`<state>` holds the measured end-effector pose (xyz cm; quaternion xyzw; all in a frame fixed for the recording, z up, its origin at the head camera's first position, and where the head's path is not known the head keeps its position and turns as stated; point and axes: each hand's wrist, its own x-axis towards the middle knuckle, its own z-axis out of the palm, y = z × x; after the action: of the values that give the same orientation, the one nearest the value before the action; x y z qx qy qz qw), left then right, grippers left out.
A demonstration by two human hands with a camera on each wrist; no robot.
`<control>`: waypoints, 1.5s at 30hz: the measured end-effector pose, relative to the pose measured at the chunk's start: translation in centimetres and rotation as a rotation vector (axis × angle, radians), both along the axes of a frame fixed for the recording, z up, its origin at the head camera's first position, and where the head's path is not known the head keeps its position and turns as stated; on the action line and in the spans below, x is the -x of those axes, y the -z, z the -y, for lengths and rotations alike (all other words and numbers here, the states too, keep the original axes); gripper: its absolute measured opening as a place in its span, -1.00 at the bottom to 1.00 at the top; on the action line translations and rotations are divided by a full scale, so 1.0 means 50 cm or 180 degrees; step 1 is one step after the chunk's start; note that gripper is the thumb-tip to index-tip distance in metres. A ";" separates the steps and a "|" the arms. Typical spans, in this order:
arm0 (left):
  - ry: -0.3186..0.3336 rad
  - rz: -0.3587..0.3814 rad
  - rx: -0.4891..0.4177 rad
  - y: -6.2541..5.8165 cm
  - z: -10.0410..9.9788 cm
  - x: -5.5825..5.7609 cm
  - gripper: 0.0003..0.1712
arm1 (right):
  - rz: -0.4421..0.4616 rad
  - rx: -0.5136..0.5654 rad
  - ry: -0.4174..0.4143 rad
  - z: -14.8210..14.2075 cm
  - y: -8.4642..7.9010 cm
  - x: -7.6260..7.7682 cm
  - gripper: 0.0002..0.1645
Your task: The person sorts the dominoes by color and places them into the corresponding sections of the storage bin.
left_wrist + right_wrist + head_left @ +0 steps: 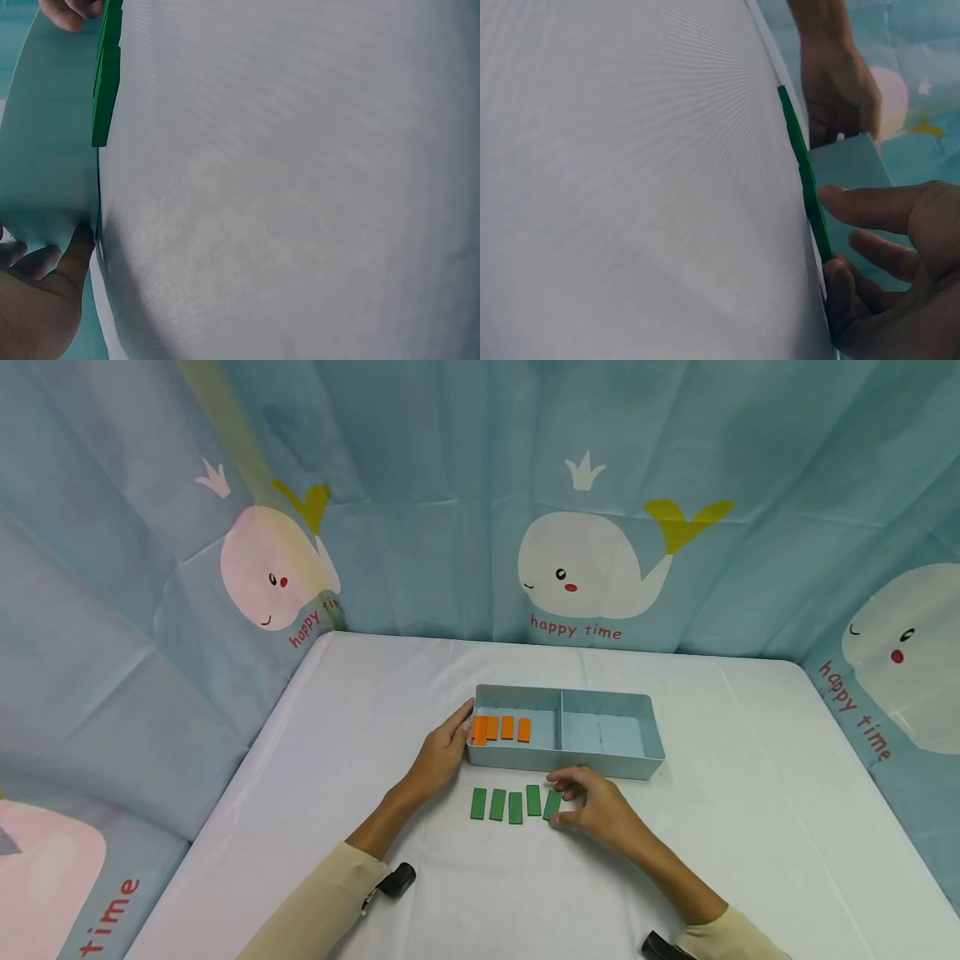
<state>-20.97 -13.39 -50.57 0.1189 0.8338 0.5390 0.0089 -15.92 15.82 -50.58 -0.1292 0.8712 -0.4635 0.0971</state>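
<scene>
My left hand [438, 752] touches the left end of a light blue two-compartment box [600, 766], its fingers along the outside of the wall. In the left wrist view, the thumb [77, 251] rests at the box corner. Several orange tiles [507, 727] stand in the left compartment, the leftmost ones overlapping. In front of the box lies a row of several green tiles [515, 808]. My right hand [600, 810] is around the rightmost green tile [552, 804], thumb and fingers spread apart at its two ends. Whether they press on it, I cannot tell.
A white cloth [750, 793] covers the table. A divider [561, 720] splits the box; the right compartment [603, 727] shows a bare floor. Blue curtains [450, 485] with whale prints hang behind and beside the table. A black device [397, 880] sits at the left wrist.
</scene>
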 end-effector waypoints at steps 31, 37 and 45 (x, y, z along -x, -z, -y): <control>0.0016 -0.0064 -0.0023 0.002 0.000 0.001 -0.37 | -0.0090 -0.0277 -0.0217 -0.001 -0.021 -0.005 -0.23; 0.0007 -0.0087 -0.0089 0.002 -0.001 -0.001 -0.38 | -0.0033 -0.0075 -0.0296 -0.013 -0.029 -0.006 -0.22; 0.0005 -0.0028 -0.0053 0.000 0.000 -0.003 -0.38 | 0.0045 0.0019 -0.0269 -0.022 -0.043 -0.009 -0.21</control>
<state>-20.84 -13.41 -50.55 0.1220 0.8293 0.5453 0.0047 -15.49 16.93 -48.43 -0.1629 0.8629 -0.4625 0.1224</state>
